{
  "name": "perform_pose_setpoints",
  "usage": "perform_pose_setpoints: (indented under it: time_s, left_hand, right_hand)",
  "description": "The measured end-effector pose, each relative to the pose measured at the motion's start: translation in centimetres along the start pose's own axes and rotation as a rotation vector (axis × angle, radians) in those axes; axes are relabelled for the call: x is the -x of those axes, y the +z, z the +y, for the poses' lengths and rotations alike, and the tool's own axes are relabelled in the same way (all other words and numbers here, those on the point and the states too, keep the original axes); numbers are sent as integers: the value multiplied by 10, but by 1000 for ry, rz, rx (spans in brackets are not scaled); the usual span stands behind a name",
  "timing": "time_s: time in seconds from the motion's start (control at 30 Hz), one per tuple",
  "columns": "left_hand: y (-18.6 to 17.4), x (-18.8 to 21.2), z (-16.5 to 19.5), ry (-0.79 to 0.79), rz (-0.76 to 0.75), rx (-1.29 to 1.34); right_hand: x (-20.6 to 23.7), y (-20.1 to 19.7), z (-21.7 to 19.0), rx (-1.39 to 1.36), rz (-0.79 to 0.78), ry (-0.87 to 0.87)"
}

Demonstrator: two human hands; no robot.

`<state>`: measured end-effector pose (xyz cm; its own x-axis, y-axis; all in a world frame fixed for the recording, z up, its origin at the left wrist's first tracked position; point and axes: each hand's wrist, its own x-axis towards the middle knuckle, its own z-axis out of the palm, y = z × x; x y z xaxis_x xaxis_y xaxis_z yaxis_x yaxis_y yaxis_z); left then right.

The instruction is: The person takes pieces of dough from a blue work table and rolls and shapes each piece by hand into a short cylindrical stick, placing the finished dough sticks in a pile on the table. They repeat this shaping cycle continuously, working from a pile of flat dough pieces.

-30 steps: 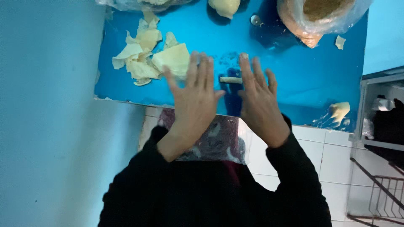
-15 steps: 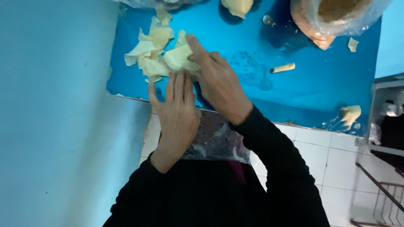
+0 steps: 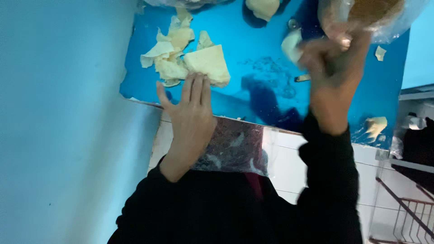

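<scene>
Right hand (image 3: 332,68) blurred, grip unclear

Dough sheets (image 3: 190,56) lie left, filling bag (image 3: 370,16) right.

pale folded dough sheet (image 3: 209,64) flat on blue table (image 3: 253,45), small rolled piece (image 3: 302,78) apart

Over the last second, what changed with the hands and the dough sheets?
The right hand left the pile, swung right toward the plastic-wrapped bowl of brown filling, now blurred. The left hand reached forward, fingertips on the folded pale dough sheet. The small rolled stick and blue tabletop unchanged.
</scene>
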<state>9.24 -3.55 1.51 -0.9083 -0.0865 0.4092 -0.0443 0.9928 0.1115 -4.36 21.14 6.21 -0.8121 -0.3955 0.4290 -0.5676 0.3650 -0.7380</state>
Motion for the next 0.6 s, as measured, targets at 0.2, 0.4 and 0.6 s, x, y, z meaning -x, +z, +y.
perform_pose_setpoints:
  time_s: [0.2, 0.4, 0.6]
  left_hand:
    - [1, 0, 36, 204, -14, 275]
    - [13, 5, 51, 295, -38, 353]
    - [21, 5, 62, 205, 28, 379]
  right_hand:
    - [68, 5, -19, 295, -255, -152]
    - [136, -73, 6, 811, 157, 185]
    - [181, -90, 28, 1337, 210, 239]
